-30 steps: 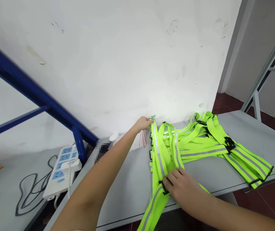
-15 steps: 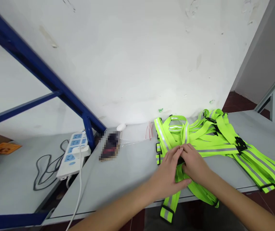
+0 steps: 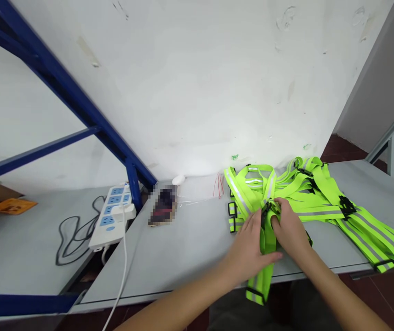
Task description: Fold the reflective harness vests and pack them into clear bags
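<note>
A neon-yellow reflective vest (image 3: 268, 239) made of elastic straps with grey stripes lies near the table's front edge, one strap end hanging over it. My left hand (image 3: 248, 250) is closed around its straps from the left, thumb across the front and fingertips beside a black buckle (image 3: 267, 209). From the right, my right hand (image 3: 289, 227) pinches the gathered straps by that buckle; its fingertips are partly hidden. More reflective vest straps (image 3: 321, 193) lie in a heap behind and to the right, with black clips and sliders.
A white power strip (image 3: 109, 220) with a plugged-in charger and cable lies at the left, beside a blue metal frame (image 3: 114, 147). A blurred-out flat object (image 3: 163, 205), a small white item (image 3: 178, 179) and thin red ties (image 3: 219, 185) lie on the grey table (image 3: 190, 239). A white wall stands behind.
My right hand has moved slightly right and opened a gap from my left, exposing the black buckle. The lower straps are drawn up and together; less hangs over the edge. The view has shifted slightly.
</note>
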Demonstrator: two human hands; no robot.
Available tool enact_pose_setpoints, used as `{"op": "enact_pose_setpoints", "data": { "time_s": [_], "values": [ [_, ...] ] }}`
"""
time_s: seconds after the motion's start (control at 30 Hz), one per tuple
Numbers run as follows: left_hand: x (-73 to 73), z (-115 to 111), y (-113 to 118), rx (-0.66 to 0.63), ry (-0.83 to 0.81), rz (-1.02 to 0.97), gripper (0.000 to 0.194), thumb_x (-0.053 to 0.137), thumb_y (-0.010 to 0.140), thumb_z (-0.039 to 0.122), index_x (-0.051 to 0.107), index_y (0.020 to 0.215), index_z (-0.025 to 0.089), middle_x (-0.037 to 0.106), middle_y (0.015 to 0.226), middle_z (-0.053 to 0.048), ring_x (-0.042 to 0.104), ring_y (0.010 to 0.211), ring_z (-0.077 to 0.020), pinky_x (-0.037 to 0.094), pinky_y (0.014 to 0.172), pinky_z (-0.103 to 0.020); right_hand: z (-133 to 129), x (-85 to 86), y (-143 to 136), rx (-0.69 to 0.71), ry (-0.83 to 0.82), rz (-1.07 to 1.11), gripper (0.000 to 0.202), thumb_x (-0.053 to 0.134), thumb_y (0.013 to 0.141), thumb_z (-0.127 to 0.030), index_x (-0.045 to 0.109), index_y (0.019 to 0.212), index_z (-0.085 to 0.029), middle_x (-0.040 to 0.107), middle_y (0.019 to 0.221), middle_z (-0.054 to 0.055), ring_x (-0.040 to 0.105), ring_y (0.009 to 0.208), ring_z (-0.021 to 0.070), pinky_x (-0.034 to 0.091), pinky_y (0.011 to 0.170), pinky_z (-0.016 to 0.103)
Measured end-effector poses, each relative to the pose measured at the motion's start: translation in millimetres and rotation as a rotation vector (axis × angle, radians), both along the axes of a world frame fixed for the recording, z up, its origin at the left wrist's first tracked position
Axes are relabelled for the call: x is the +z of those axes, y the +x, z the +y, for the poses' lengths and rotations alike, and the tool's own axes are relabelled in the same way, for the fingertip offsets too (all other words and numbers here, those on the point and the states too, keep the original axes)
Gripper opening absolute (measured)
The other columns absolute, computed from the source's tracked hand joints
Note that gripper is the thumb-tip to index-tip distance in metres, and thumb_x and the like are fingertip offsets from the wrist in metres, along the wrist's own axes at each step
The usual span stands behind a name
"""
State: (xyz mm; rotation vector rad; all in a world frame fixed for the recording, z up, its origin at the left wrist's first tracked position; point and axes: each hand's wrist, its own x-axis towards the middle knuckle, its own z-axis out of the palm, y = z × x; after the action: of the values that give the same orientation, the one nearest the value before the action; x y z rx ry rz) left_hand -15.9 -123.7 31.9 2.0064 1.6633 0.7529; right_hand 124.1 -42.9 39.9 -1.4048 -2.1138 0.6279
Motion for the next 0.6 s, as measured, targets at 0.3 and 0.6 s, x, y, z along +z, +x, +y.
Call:
{"op": "enact_pose_setpoints", "data": {
  "time_s": [0.3, 0.6],
  "values": [
    [18.7, 21, 4, 0.022, 0.151, -0.107, 0.079, 0.040, 0.073, -0.002, 0.032, 0.146, 0.029, 0.054, 0.134, -0.005, 0.048, 0.124, -0.0230, 0.038, 0.108, -0.046, 2, 18.5, 12, 0.161, 0.222, 0.264, 0.051, 0.041, 0.067, -0.002, 0.046, 0.114, -0.023, 0.051, 0.110, 0.008, 0.054, 0.108, 0.0239, 0.046, 0.093, 0.042],
    [15.1, 27, 32, 0.057, 0.117, -0.168, 0.098, 0.071, 0.068, 0.023, 0.016, 0.149, 0.019, 0.041, 0.145, -0.014, 0.038, 0.134, -0.0320, 0.035, 0.109, -0.051, 6, 37.4, 14, 0.211, 0.147, 0.258, 0.053, 0.036, 0.066, 0.003, 0.049, 0.110, -0.022, 0.048, 0.113, 0.007, 0.055, 0.107, 0.0210, 0.047, 0.093, 0.038]
  ]
}}
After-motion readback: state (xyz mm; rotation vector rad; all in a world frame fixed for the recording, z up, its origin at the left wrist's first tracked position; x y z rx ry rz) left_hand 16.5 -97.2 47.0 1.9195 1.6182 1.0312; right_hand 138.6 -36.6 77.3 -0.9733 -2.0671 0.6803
